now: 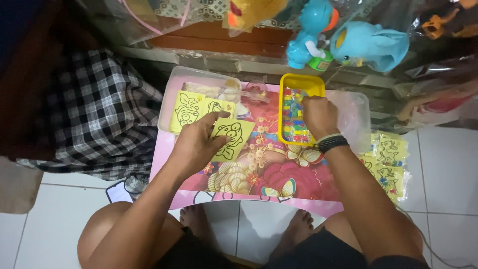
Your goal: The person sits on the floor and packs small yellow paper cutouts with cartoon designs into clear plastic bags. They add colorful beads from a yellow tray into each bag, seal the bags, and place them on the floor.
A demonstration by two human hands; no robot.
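Knees bare below bench (308, 197). Left hand (196, 144) fingers pinched shut on yellow card (232, 135), flat on bench. Right hand (318, 115) fingers curled down in yellow tray (301, 82); contents of grip unclear. Best kept: card pinned still, picking light.

The near half of my bench (279, 192) lies open between my hands. Farther back, a clear tray (172, 94) blocks the left, a yellow tray (302, 79) the right; the gap between seems cluttered, though it's blurry.
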